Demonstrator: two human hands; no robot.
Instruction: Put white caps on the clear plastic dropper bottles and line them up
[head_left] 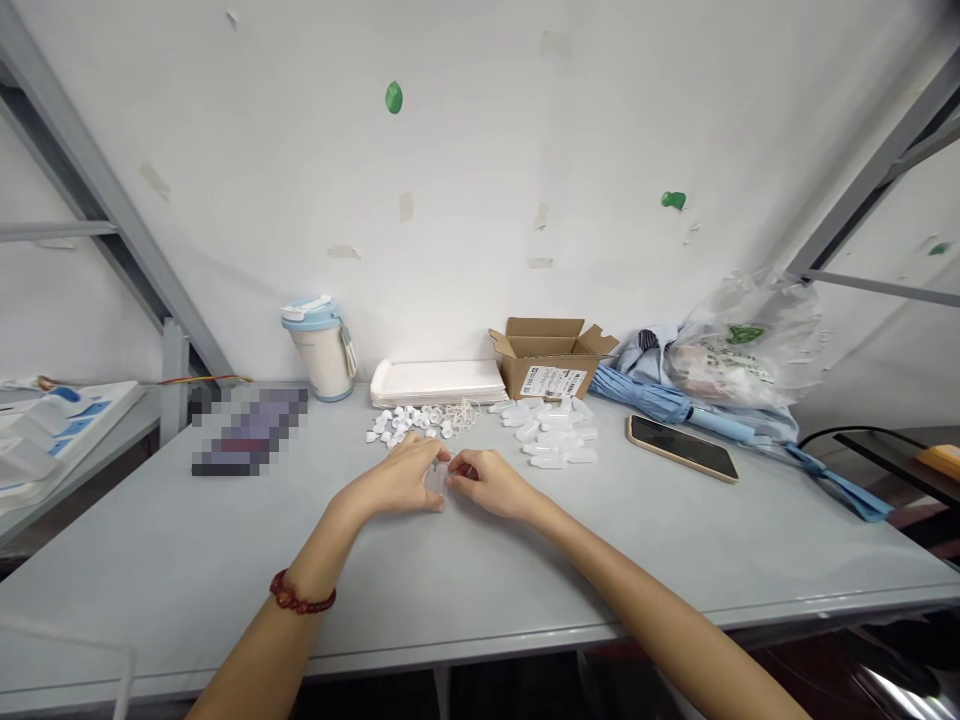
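My left hand (405,477) curves its thumb and fingers around a small translucent plastic bottle (436,480) near the middle of the table. Close against it, my right hand (491,483) has its fingertips pinched together at the bottle's right side; what they grip is too small to make out. Just beyond my hands lie several small white caps (405,420) and a tangle of thin cream-coloured strings (465,415). More translucent plastic bottles (551,437) lie in a loose group past my right hand.
Along the wall stand a cream-and-blue tumbler (322,355), a white tray-like stack (441,381) and an open cardboard box (551,372). To the right are a phone (682,448), a folded blue umbrella (645,395) and a plastic bag (739,350). A pixelated item (255,430) lies left.
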